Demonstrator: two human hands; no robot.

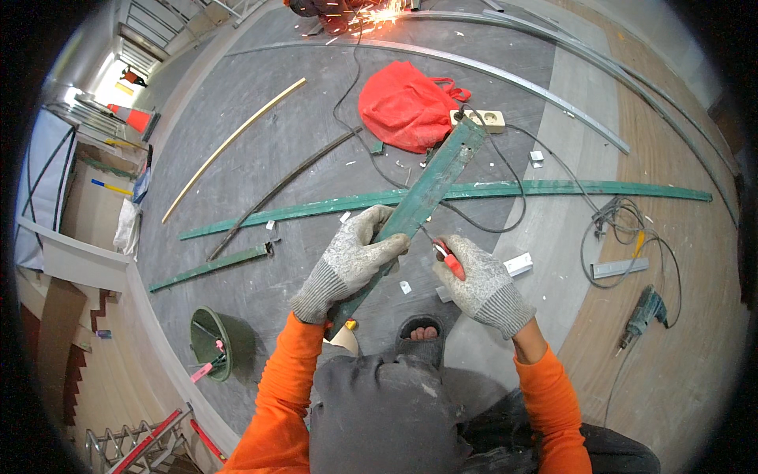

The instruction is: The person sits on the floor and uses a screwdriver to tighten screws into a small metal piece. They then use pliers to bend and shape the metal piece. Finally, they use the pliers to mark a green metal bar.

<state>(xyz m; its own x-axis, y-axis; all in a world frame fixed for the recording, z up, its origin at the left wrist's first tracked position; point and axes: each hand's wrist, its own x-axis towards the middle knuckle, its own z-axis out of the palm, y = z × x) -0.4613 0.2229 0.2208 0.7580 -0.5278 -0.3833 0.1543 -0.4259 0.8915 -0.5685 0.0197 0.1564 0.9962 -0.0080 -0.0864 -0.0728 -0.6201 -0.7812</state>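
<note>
Green metal channel [422, 197] slants across the middle of my view, above the grey floor [276, 158], with my left hand's [355, 253] gloved fingers closed around it. My right hand's [478, 284] fingers curl round a red-handled tool [454, 267], beside the channel. I can't read any lettering at this size. Off to my left, a dark green bucket [243, 336] holds pink items, one poking over its rim; beyond the channel, a red bag [403, 103] hides its contents from me.
</note>
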